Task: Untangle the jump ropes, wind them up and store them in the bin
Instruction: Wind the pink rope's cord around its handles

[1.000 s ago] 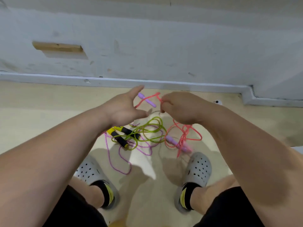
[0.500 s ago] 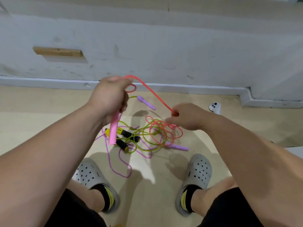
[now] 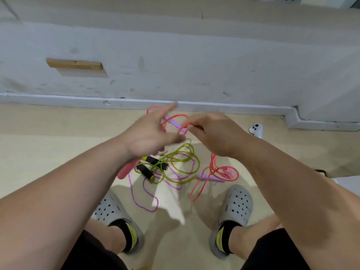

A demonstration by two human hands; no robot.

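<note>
My left hand (image 3: 150,133) is blurred, with its fingers spread. Loops of the red jump rope (image 3: 175,118) go round them, and the rope's pink handle (image 3: 124,172) sticks out below the palm. Close beside it, my right hand (image 3: 214,133) pinches the same red cord. The rest of the red rope lies in loose loops (image 3: 220,172) on the floor by my right foot. On the floor between my feet, a green rope (image 3: 187,164) with black-and-yellow handles (image 3: 148,170) is tangled with a thin purple rope (image 3: 144,195). One purple handle (image 3: 210,177) lies under the red loops.
My feet in grey clogs (image 3: 113,211) (image 3: 237,203) stand either side of the ropes on a beige floor. A white controller (image 3: 256,129) lies at the right near the skirting board (image 3: 78,100). The corner of a white object (image 3: 346,184) shows at the right edge.
My left hand has come down and in towards my right hand, and another loop of red cord lies round its fingers. The loose red rope on the floor has shifted right.
</note>
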